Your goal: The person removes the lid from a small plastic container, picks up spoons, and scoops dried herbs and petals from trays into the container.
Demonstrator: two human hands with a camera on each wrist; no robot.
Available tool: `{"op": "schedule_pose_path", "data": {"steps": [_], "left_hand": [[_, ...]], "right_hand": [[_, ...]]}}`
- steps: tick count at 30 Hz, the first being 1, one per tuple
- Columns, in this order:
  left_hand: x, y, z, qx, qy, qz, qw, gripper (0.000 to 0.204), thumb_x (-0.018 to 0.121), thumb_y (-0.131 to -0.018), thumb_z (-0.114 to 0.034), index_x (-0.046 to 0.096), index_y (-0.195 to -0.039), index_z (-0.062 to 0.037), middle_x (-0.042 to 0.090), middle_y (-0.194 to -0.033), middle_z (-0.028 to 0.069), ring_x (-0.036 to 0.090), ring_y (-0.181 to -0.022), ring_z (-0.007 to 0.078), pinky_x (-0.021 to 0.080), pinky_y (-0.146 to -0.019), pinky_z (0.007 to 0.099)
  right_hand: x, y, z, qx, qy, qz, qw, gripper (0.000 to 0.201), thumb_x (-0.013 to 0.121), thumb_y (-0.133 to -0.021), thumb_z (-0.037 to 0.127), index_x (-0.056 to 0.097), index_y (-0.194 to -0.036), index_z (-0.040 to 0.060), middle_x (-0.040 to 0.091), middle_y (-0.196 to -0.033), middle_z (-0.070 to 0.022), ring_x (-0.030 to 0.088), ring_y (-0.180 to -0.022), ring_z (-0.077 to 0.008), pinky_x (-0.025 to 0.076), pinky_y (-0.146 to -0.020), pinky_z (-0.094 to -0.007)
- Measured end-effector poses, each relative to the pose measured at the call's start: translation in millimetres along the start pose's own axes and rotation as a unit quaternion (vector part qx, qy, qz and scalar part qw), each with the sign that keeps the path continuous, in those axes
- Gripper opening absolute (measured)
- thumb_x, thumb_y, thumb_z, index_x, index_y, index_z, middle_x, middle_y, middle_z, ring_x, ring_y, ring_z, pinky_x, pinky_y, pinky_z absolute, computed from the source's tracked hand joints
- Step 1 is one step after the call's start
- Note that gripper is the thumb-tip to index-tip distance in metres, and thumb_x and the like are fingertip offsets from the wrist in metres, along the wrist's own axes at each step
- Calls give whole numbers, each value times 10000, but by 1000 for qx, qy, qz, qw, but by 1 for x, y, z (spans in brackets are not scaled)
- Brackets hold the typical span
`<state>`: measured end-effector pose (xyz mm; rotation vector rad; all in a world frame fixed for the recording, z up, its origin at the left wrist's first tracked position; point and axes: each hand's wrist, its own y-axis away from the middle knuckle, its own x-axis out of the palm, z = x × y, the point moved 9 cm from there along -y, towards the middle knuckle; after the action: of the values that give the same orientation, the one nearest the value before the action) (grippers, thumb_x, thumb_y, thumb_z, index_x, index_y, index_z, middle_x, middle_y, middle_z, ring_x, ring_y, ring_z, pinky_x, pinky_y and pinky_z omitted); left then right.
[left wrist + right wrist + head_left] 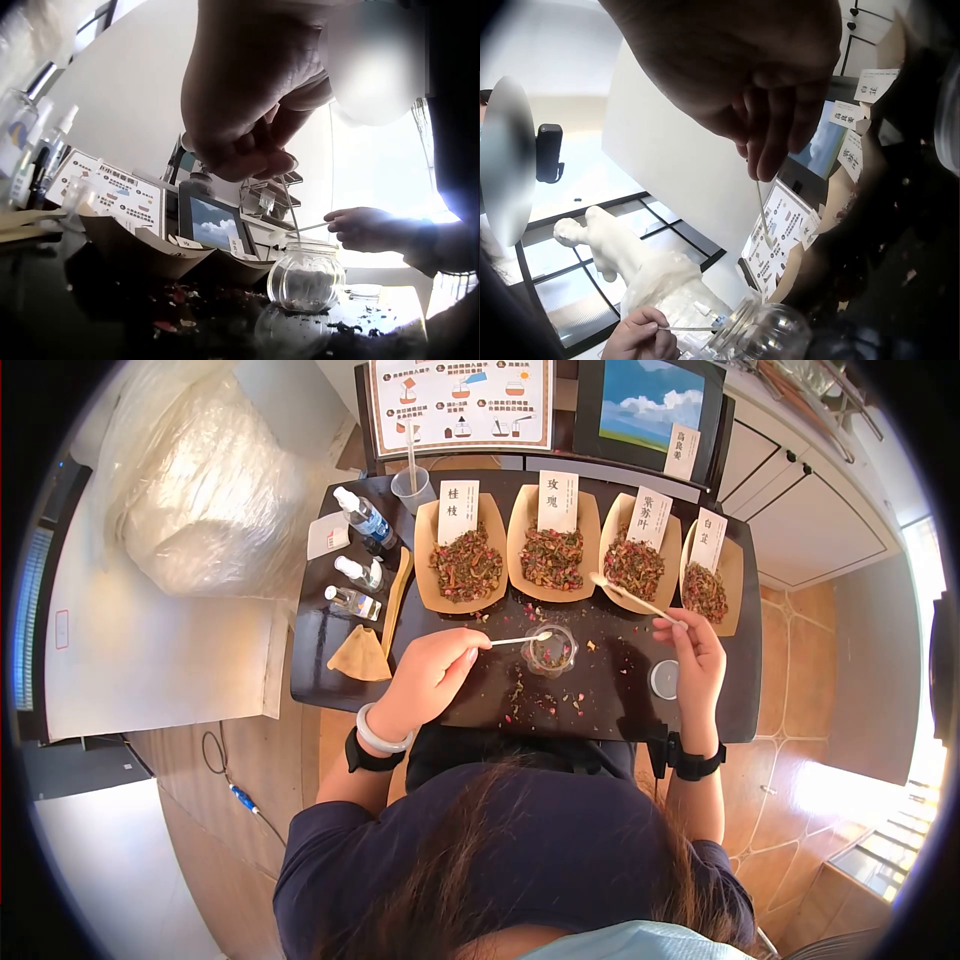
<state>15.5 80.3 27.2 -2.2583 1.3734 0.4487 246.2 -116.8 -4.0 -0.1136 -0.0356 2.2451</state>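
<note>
My left hand (425, 678) pinches a thin white stick with a small spoon-like end (512, 641), which reaches over the mouth of a small glass jar (536, 663). Bits of dried herb show inside the jar. In the left wrist view, the stick slants down to the rim of the jar (304, 281). My right hand (700, 668) grips a slim wooden spoon (637, 599) by its end, the bowl tip pointing left near the front edge of the third paper tray (610, 525). A round clear lid (664, 680) lies beside the right wrist.
Several paper trays of dried herbs with label cards line the back, including the leftmost tray (428, 525). A plastic cup (412, 490), small bottles (366, 520) and a folded cloth-like piece (358, 654) stand or lie left. Herb crumbs dot the dark table (460, 710).
</note>
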Motion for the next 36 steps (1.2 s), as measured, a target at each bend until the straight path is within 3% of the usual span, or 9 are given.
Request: {"op": "schedule_pose_path", "data": {"steps": [2,5,10,13,22,29,36], "left_hand": [[-2,2,-9,44,-22,-8,999,143,498,-883,42,591,-987,10,555,-715,96,541,-640,194,438,-616,291],[-10,6,1,0,36,-45,998,122,495,-905,19,592,-979,19,572,-746,86,546,-657,159,441,-612,283],[-30,11,38,-57,190,-202,959,173,440,-967,-47,591,-1031,7,587,-760,44,507,-638,80,416,-606,209],[-36,14,54,-82,221,-234,943,179,447,-976,-87,586,-1049,-2,597,-763,45,501,-620,74,399,-598,194],[-37,16,73,-113,262,-266,921,167,460,-978,-118,579,-1042,-20,623,-772,52,530,-620,79,401,-599,206],[-34,18,78,-129,285,-266,912,160,467,-973,-116,581,-1038,-24,637,-772,61,557,-613,92,417,-599,211],[-32,17,80,-136,296,-249,912,158,457,-970,-104,565,-1049,-20,628,-800,88,557,-642,114,443,-614,223]], "right_hand": [[-15,-1,5,-16,43,-66,997,187,497,-951,26,624,-1072,-38,690,-921,-104,635,-820,-121,493,-772,-241],[-35,-4,12,-74,123,-132,981,187,502,-950,34,643,-1055,-31,698,-900,-91,645,-818,-119,495,-764,-244],[-54,-10,12,-82,226,-153,958,196,500,-949,55,643,-1056,-26,703,-897,-93,661,-826,-135,500,-768,-260],[-58,-11,4,-62,265,-145,951,206,497,-950,65,644,-1061,-28,704,-897,-99,664,-823,-139,502,-763,-263],[-42,-17,-48,88,43,-70,993,242,490,-963,95,621,-1116,-39,701,-932,-115,658,-809,-121,500,-756,-234],[-40,-16,-69,147,-66,-70,984,250,502,-958,118,621,-1134,-14,697,-965,-115,658,-807,-110,502,-732,-208],[-42,-13,-71,168,-148,-95,970,285,502,-958,116,580,-1187,-36,684,-988,-132,657,-824,-137,517,-753,-237]]}}
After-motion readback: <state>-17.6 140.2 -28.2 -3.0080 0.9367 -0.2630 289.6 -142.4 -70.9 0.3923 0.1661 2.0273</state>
